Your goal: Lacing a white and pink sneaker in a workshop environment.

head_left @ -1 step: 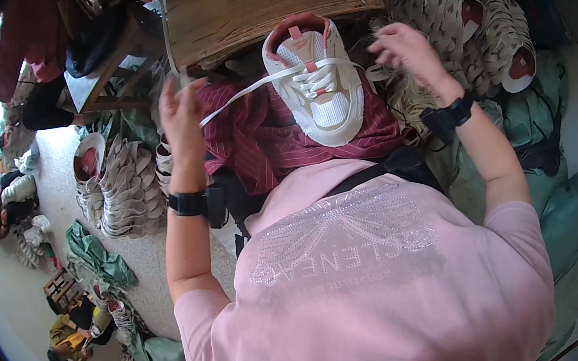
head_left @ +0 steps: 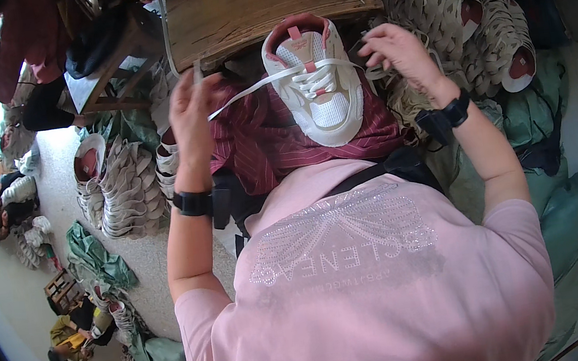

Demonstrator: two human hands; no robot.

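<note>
A white and cream sneaker with a dark pink lining rests on the maroon striped cloth over my lap, its toe toward me. Its white shoelace crosses the tongue and stretches out to the left. My left hand is closed around that lace, with a pale end sticking up above the fingers. To the right of the sneaker, my right hand is raised with thumb and fingers pinched. The lace's other side runs toward those fingertips, where its thin end is hard to make out.
Beyond the sneaker is a wooden bench. Stacked shoe uppers stand at the right and on the floor at left. Green sacks lie at the right. Other people sit farther off at left.
My left hand has shifted slightly right, toward the sneaker, and the lace in it has slackened a little. My right hand has moved slightly left. The sneaker stays in place.
</note>
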